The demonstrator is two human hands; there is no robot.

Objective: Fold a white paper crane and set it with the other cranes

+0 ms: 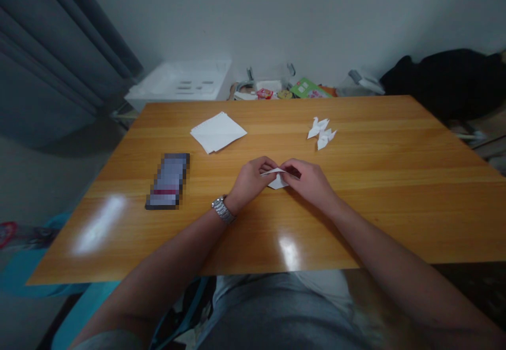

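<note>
A small piece of folded white paper [278, 182] is held at the middle of the wooden table [379, 181]. My left hand [254, 180] pinches its left side, the thumb in front and the fingers curled behind. On the right side, my right hand [307, 180] grips the paper between thumb and fingers. One flap of the paper stands up between the two hands, and a pointed part shows below it. Two white folded paper cranes [322, 133] lie beyond my right hand. Farther left is a stack of white paper sheets [219, 133].
A phone [168, 181] with a blurred screen lies left of my hands. Behind the table's far edge stand a white basin-like unit [182, 81] and a green booklet [309, 88] among assorted packets. Dark cloth [443, 84] is heaped at the back right.
</note>
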